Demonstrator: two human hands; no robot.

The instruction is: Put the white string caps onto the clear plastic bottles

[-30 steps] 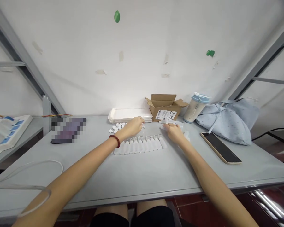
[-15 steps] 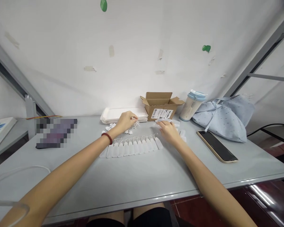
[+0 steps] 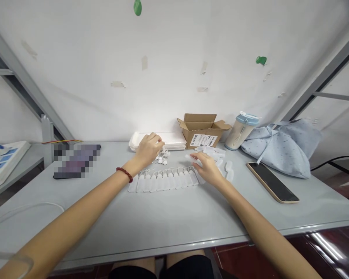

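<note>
A row of several small translucent white plastic pieces [image 3: 165, 180] lies across the middle of the grey table [image 3: 168, 221]. My left hand [image 3: 147, 149], with a red bead bracelet at the wrist, hovers over a small heap of white bits [image 3: 162, 157], its fingers curled in a pinch on one of them. My right hand [image 3: 206, 167] sits at the row's right end, fingers bent around a clear plastic piece [image 3: 192, 158]. More loose clear pieces [image 3: 225, 167] lie just right of that hand.
A stack of white trays [image 3: 174, 140], an open cardboard box [image 3: 202, 130] and a blue-lidded cup [image 3: 241, 131] stand along the wall. A blue cloth bag [image 3: 282, 145] and a phone [image 3: 272, 181] lie at right; a dark pixelated object [image 3: 75, 161] at left.
My left hand drew back left from the heap with a white bit pinched. My right hand came back from the loose pieces toward the row, carrying a clear piece.
</note>
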